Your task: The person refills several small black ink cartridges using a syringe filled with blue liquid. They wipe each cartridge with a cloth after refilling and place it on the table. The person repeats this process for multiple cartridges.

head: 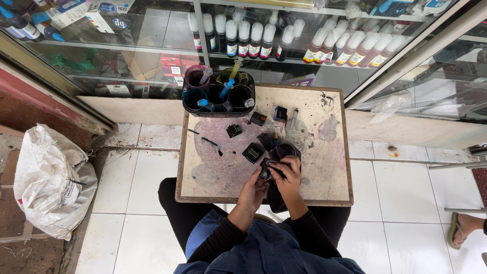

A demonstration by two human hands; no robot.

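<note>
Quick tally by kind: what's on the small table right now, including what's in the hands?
Black ink cartridges: 6, five loose and one in the hands
Dark cloth: 1
Black tray of cups and syringes: 1
Loose syringe: 1
Total: 9

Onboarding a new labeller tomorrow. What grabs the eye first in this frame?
Dead centre, the left hand and right hand close together on a small black cartridge over a dark cloth, at the near edge of an ink-stained table. More black cartridges lie scattered just beyond. At the table's far edge sits a black tray of cups with syringes, below a glass shelf lined with ink bottles.
</note>
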